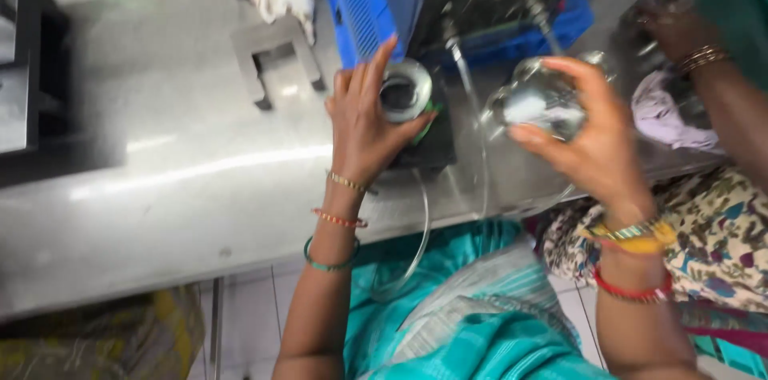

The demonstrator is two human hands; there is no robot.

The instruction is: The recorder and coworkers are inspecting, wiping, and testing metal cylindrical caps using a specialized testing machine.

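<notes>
**Two glass jars, one in each hand**

My left hand (364,128) curls around a small round glass jar (405,90), fingers along its left side and thumb pressed under it, so that grip is closed on the jar just above a dark block (428,148) on the steel counter (176,164). My right hand (596,144) is raised to the right of it, closed on a second clear jar (538,100), fingertips over the top and thumb beneath; motion blurs this one. A clear tube (422,228) loops down below my left grip. Beyond both grips stands a blue crate (356,4). Further right, another person's arm (720,84) with bangles reaches over a pale cloth (664,116).
</notes>
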